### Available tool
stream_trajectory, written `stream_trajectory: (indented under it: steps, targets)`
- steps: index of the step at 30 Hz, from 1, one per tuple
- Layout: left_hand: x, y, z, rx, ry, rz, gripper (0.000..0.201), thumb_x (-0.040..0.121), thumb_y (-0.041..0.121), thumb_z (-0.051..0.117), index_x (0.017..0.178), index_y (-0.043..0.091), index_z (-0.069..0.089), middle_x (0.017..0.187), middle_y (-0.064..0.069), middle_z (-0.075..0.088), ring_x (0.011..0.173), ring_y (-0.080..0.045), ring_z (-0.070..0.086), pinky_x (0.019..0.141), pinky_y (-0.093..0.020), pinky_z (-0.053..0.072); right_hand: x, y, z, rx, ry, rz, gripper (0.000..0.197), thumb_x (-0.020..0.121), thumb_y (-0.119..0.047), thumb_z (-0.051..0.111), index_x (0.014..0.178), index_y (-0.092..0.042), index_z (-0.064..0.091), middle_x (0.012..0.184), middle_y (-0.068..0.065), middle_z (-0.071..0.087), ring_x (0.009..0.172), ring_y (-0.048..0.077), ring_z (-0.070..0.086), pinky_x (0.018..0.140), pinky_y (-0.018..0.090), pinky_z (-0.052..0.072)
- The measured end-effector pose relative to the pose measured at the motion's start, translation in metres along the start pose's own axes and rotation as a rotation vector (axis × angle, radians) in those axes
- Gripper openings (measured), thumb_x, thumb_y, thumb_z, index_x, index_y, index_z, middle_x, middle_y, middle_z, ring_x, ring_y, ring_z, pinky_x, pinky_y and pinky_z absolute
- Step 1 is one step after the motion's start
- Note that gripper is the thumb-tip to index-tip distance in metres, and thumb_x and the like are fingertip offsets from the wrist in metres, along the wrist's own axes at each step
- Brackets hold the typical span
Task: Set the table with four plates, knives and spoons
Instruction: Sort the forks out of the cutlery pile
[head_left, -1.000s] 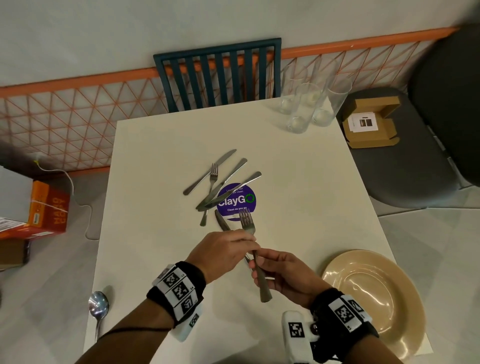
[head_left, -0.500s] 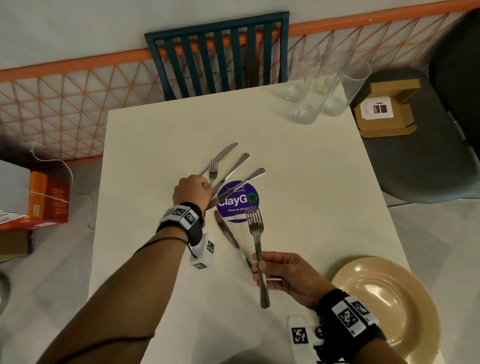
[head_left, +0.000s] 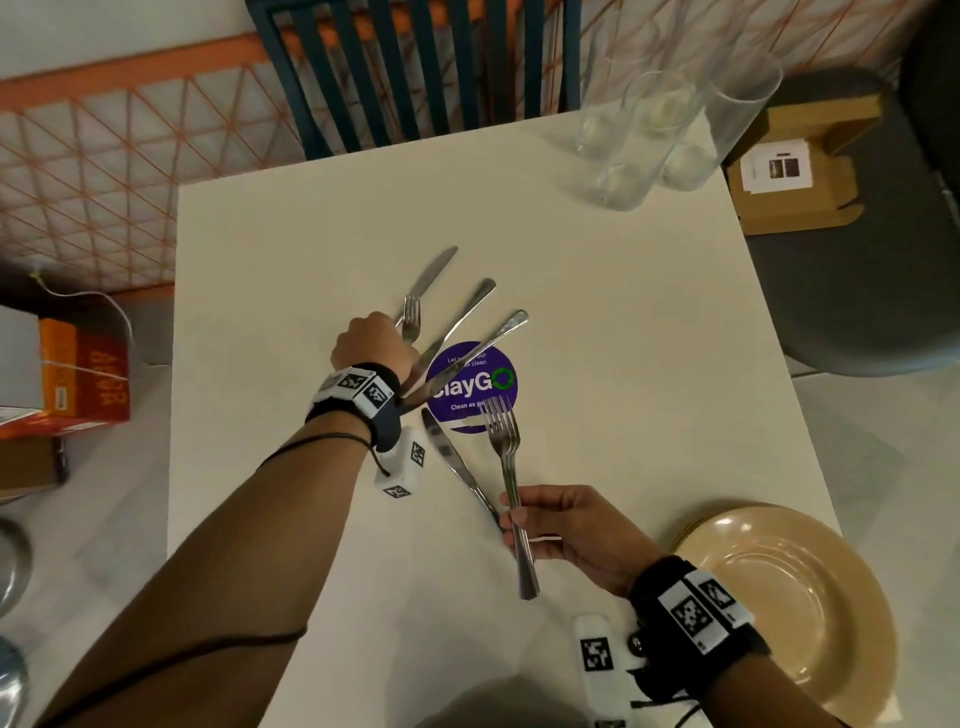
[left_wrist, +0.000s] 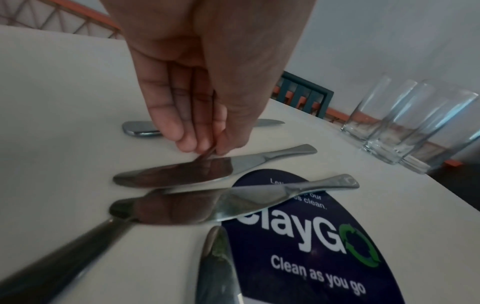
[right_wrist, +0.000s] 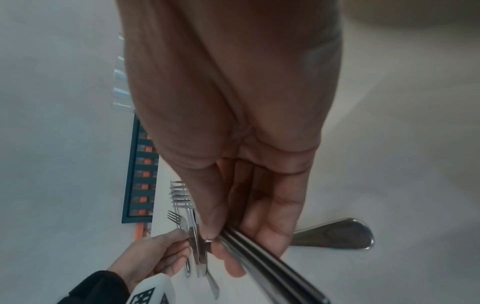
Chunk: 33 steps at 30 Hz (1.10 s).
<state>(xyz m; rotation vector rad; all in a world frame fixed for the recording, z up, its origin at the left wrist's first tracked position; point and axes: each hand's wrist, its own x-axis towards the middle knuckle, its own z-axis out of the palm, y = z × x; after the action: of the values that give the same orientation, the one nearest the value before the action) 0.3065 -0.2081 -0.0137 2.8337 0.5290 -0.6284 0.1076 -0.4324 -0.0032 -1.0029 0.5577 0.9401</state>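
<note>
My right hand (head_left: 514, 519) (right_wrist: 215, 236) grips a small stack of forks (head_left: 506, 457) by the handles, tines pointing away, above the white table (head_left: 597, 312). My left hand (head_left: 400, 338) (left_wrist: 207, 150) reaches into the loose cutlery at the table's middle. Its fingertips and thumb pinch the neck of a fork (head_left: 411, 317) that lies under two crossed knives (head_left: 457, 325) (left_wrist: 182, 174). A third knife (head_left: 431, 275) lies beyond, and another knife (head_left: 452, 462) lies just left of my right hand. A beige plate (head_left: 810, 613) sits at the near right corner.
Three tall glasses (head_left: 639, 135) (left_wrist: 402, 123) stand at the far right corner. A purple round sticker (head_left: 470, 387) marks the table's middle. A dark slatted chair (head_left: 415, 67) stands behind the table, and a cardboard box (head_left: 795, 171) rests on a grey seat to the right.
My left hand left the forks in my right hand, reached forward to the cutlery pile and now pinches a fork there. My right hand kept its forks almost still.
</note>
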Motion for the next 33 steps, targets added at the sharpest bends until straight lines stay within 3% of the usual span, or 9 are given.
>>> stream_trajectory:
  steps: [3,7,10,13,16,18,22,28,33]
  targets:
    - [-0.005,-0.008,-0.002,-0.061,-0.017,-0.013,0.021,0.078,0.028,0.071,0.091,0.011,0.072,0.091,-0.008,0.073,0.077,-0.026,0.064,0.067,-0.031,0.049,0.000,0.000,0.000,-0.007,0.006,-0.001,0.019,0.090,-0.002,0.065,0.107,-0.003,0.073,0.096,0.015,0.072,0.087,0.026,0.069,0.102,0.056,0.045]
    - [-0.018,-0.028,-0.004,-0.133,0.000,0.014,0.019,0.078,0.027,0.071,0.095,0.018,0.076,0.096,-0.005,0.074,0.086,-0.029,0.066,0.074,-0.030,0.049,-0.002,0.003,0.002,-0.021,0.016,-0.004,0.023,0.090,-0.003,0.066,0.112,0.002,0.070,0.096,0.014,0.072,0.087,0.026,0.069,0.104,0.056,0.043]
    - [-0.030,-0.044,-0.009,-0.202,0.063,0.053,0.015,0.080,0.025,0.071,0.092,0.018,0.077,0.092,-0.003,0.075,0.087,-0.026,0.066,0.072,-0.027,0.044,-0.004,0.005,0.005,-0.035,0.025,-0.013,0.024,0.090,-0.004,0.066,0.114,0.002,0.069,0.095,0.013,0.072,0.086,0.025,0.069,0.102,0.056,0.044]
    - [-0.046,-0.056,-0.021,-0.317,0.168,0.085,0.015,0.078,0.022,0.073,0.091,0.016,0.076,0.090,-0.001,0.075,0.087,-0.022,0.068,0.075,-0.024,0.043,-0.005,0.007,0.010,-0.047,0.028,-0.042,0.024,0.090,-0.005,0.067,0.113,0.002,0.069,0.097,0.014,0.072,0.087,0.025,0.069,0.090,0.050,0.048]
    - [-0.073,-0.063,-0.031,-0.450,0.219,0.144,0.013,0.076,0.020,0.077,0.088,0.015,0.076,0.083,-0.001,0.075,0.079,-0.017,0.070,0.078,-0.027,0.053,-0.006,0.009,0.017,-0.069,0.047,-0.078,0.023,0.090,-0.005,0.067,0.113,0.001,0.069,0.097,0.013,0.073,0.087,0.024,0.070,0.078,0.038,0.049]
    - [-0.101,-0.062,-0.029,-0.568,0.157,0.160,0.010,0.073,0.020,0.079,0.083,0.018,0.077,0.075,0.002,0.075,0.070,-0.013,0.071,0.076,-0.030,0.058,-0.006,0.009,0.024,-0.082,0.064,-0.108,0.022,0.091,-0.005,0.066,0.111,0.001,0.070,0.095,0.013,0.073,0.085,0.023,0.070,0.068,0.032,0.047]
    - [-0.165,-0.049,-0.010,-0.785,-0.120,0.125,0.007,0.076,0.016,0.079,0.082,0.015,0.077,0.066,0.002,0.073,0.060,-0.016,0.071,0.065,-0.032,0.061,-0.009,0.010,0.039,-0.105,0.076,-0.160,0.019,0.091,-0.002,0.064,0.109,0.000,0.071,0.090,0.012,0.072,0.082,0.022,0.070,0.059,0.023,0.048]
    - [-0.202,-0.047,0.011,-0.977,-0.267,0.025,0.007,0.080,0.014,0.076,0.085,0.010,0.076,0.069,-0.005,0.074,0.064,-0.018,0.071,0.063,-0.029,0.060,-0.017,0.019,0.050,-0.125,0.032,-0.184,0.022,0.090,-0.001,0.065,0.111,-0.003,0.073,0.092,0.010,0.071,0.084,0.021,0.065,0.086,0.037,0.058]
    - [-0.221,-0.054,0.014,-1.039,-0.261,0.021,0.006,0.080,0.014,0.076,0.084,0.010,0.076,0.070,-0.006,0.074,0.065,-0.018,0.071,0.062,-0.029,0.060,-0.028,0.030,0.054,-0.103,0.022,-0.188,0.022,0.090,-0.002,0.067,0.110,-0.005,0.075,0.092,0.010,0.070,0.083,0.018,0.064,0.076,0.030,0.056]
